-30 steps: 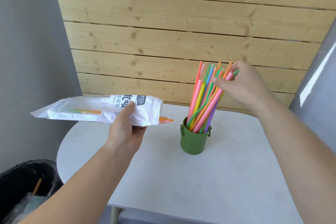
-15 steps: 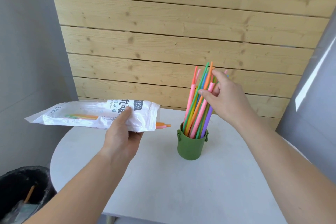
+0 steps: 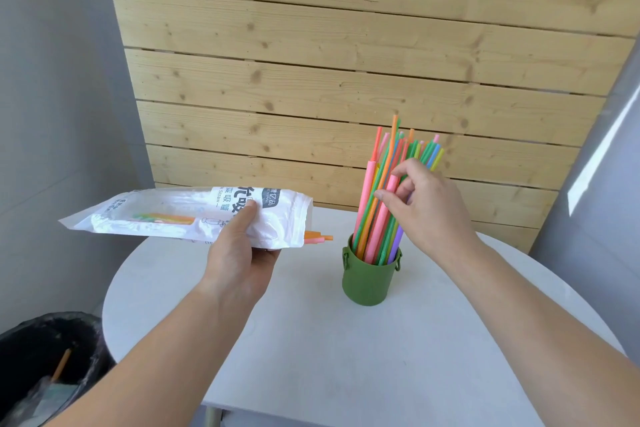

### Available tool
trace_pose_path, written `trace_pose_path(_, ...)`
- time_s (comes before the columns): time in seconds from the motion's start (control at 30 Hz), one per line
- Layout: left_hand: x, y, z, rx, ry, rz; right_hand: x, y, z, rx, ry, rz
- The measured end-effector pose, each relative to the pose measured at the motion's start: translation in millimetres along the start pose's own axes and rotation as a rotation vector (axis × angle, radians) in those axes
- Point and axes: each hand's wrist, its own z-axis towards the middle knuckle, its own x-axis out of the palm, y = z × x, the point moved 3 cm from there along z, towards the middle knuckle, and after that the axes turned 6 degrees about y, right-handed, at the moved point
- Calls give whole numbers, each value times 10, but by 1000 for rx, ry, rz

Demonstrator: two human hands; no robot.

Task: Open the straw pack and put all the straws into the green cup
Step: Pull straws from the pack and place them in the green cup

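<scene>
A green cup (image 3: 369,281) stands on the white round table (image 3: 346,364), filled with several upright coloured straws (image 3: 366,211). My right hand (image 3: 429,215) is at the bundle's upper part, thumb and fingers pinched on the top of a pink straw (image 3: 381,218) whose lower end is in the cup. My left hand (image 3: 239,253) holds the white straw pack (image 3: 166,215) level above the table's left side, its open end facing the cup. A few orange and pink straw ends (image 3: 318,238) stick out of the opening, and more show through the pack's window.
A black-lined waste bin (image 3: 38,360) with an orange straw in it sits on the floor at lower left. A wooden plank wall (image 3: 346,62) rises right behind the table. Grey walls close in on both sides.
My right hand has come down with the pink straw, whose lower end now sits in the cup. The straw bundle stands more upright. The left hand and pack have barely moved.
</scene>
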Motion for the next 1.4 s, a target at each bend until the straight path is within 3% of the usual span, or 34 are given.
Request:
trace_pose_path(0.3, 64, -5, -34, -22, 17, 34, -144, 28, -69, 29, -99, 89)
trace_pose_path(0.4, 87, -12, -39, -22, 27, 20, -173, 82, -119, 117, -110, 206)
trace_pose_path(0.5, 128, -9, -46, -14, 50, 25, -81, 143, -192, 321, 11, 503)
trace_pose_path(0.67, 204, -24, -81, 11, 92, 40, 225, 351, -479, 696, 391, 884)
trace_pose_path(0.83, 269, -56, -146, 119, 166, 246, 466, 552, -640, 908, 447, 1208)
trace_pose_path(1.0, 361, -64, -200, 209, 321, 488, 580, 677, -696, 960, 445, 1396)
trace_pose_path(1.17, 380, -70, -214, 244, 334, 506, 618, 613, -709, 1007, 405, 1456)
trace_pose_path(1.4, 438, -73, -252, 264, 514, 536, 614, 613, -730, 1022, 410, 1485)
